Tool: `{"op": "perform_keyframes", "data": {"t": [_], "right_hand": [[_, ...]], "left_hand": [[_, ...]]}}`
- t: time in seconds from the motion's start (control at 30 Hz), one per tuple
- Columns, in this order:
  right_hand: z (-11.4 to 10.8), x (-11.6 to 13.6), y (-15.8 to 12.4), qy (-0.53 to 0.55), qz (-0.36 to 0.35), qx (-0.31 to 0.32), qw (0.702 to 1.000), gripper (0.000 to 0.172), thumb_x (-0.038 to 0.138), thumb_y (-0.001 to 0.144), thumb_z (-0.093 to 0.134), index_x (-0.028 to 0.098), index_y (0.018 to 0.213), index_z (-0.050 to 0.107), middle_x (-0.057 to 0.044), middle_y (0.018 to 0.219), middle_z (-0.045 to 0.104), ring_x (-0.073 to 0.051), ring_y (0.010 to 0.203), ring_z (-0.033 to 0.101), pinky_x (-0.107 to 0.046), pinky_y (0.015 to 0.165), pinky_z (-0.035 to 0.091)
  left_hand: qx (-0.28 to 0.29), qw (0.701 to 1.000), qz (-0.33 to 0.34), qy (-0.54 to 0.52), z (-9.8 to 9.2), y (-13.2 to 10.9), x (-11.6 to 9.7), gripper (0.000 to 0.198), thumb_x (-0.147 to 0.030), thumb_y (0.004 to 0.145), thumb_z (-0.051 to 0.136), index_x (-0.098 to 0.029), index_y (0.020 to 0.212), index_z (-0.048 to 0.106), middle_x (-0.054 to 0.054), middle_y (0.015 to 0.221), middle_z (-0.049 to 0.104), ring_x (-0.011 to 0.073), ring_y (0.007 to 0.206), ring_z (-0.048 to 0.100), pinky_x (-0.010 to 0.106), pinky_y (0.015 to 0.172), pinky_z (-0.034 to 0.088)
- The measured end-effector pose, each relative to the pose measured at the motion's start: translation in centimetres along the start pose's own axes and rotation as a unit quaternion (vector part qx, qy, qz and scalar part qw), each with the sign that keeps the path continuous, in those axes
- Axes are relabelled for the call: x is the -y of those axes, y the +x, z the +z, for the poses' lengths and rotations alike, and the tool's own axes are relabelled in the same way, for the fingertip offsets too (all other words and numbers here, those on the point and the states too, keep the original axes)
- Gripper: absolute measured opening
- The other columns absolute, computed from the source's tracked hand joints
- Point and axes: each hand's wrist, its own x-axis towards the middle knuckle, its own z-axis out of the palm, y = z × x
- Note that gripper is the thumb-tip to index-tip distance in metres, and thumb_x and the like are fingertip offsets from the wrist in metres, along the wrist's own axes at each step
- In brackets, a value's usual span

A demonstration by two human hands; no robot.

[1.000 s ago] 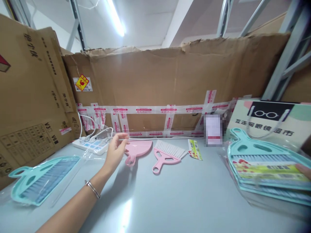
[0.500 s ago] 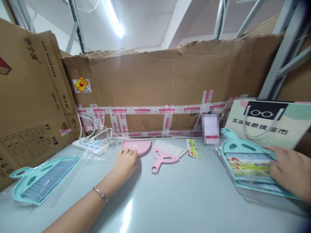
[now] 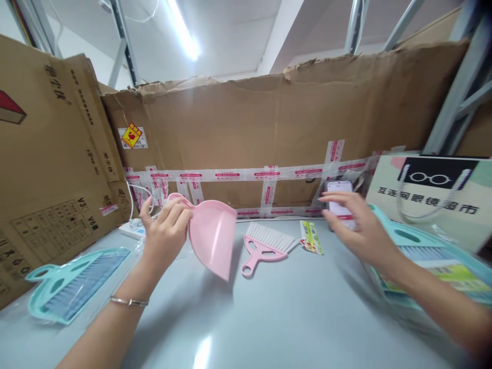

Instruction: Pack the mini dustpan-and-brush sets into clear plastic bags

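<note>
A pink dustpan [image 3: 213, 233] hangs tilted above the table, its handle gripped by my left hand [image 3: 167, 225]. Below and right of the pan lies a pink hand brush [image 3: 265, 248] with white bristles, flat on the table. Beside the brush's bristles is a small green and white card [image 3: 311, 237]. My right hand [image 3: 351, 218], slightly blurred, is in the air with fingers stretched out and nothing in it. It partly covers a phone [image 3: 338, 187] propped at the back. Under the right forearm, bagged turquoise dustpan and brush sets [image 3: 442, 246] lie stacked.
Another bagged turquoise dustpan and brush set [image 3: 77, 284] lies at the left. Behind it is a white power strip [image 3: 130, 229] with cables. Cardboard boxes [image 3: 230, 128] wall off the back and left. A paper bag [image 3: 430, 189] with rope handles stands back right.
My left hand has lifted the pink dustpan off the table and tilted it. My right hand has left the turquoise sets and moved left, in front of the phone.
</note>
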Motion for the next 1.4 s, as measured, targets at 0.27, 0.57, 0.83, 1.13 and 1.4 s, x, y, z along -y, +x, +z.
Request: {"op": "perform_keyframes", "data": {"t": [0.27, 0.57, 0.83, 1.13, 1.4], "right_hand": [[4.5, 5.8, -2.1, 0.413, 0.24, 0.407, 0.779, 0.06, 0.046, 0.069, 0.067, 0.023, 0.122, 0.048, -0.009, 0.114, 0.06, -0.022, 0.104, 0.057, -0.038, 0.087, 0.047], [5.0, 6.6, -5.1, 0.469, 0.343, 0.331, 0.744, 0.049, 0.054, 0.07, 0.062, 0.019, 0.104, 0.059, -0.007, 0.098, 0.065, -0.02, 0.084, 0.062, -0.03, 0.067, 0.049], [5.2, 6.3, -4.0, 0.44, 0.317, 0.301, 0.784, 0.043, 0.054, 0.075, 0.055, 0.019, 0.1, 0.056, -0.006, 0.092, 0.063, -0.019, 0.083, 0.059, -0.03, 0.069, 0.047], [7.7, 1.9, 0.6, 0.051, -0.012, 0.439, 0.897, 0.018, 0.016, 0.08, 0.049, 0.019, 0.092, 0.061, -0.006, 0.088, 0.057, -0.017, 0.077, 0.052, -0.031, 0.072, 0.04], [10.0, 4.5, 3.9, 0.018, -0.147, 0.595, 0.79, 0.049, 0.012, 0.071, 0.056, 0.028, 0.116, 0.056, -0.005, 0.094, 0.048, -0.019, 0.087, 0.048, -0.028, 0.071, 0.038]], "left_hand": [[0.021, 0.947, 0.097, -0.304, 0.2, -0.7, -3.6, 0.011, -0.013, 0.085, 0.049, -0.021, 0.081, 0.055, 0.0, 0.085, 0.069, 0.017, 0.106, 0.06, 0.051, 0.113, 0.012], [0.173, 0.773, -0.298, -0.533, 1.8, -1.8, -5.0, 0.047, -0.037, 0.086, 0.049, -0.026, 0.13, 0.041, 0.012, 0.14, 0.041, 0.0252, 0.127, 0.042, 0.044, 0.099, 0.041], [0.345, 0.486, -0.465, -0.654, 0.9, -1.1, -5.4, 0.036, -0.033, 0.065, 0.072, -0.018, 0.098, 0.066, 0.004, 0.087, 0.069, 0.018, 0.077, 0.063, 0.027, 0.066, 0.05], [-0.073, 0.513, -0.643, -0.564, 2.5, -0.5, -1.8, 0.039, -0.024, 0.052, 0.072, -0.015, 0.088, 0.061, 0.001, 0.079, 0.065, 0.0143, 0.067, 0.06, 0.024, 0.06, 0.047], [-0.043, 0.522, -0.623, -0.58, 2.8, -1.3, -3.1, 0.039, -0.029, 0.055, 0.072, -0.015, 0.089, 0.061, 0.0, 0.08, 0.063, 0.0126, 0.069, 0.057, 0.024, 0.064, 0.045]]}}
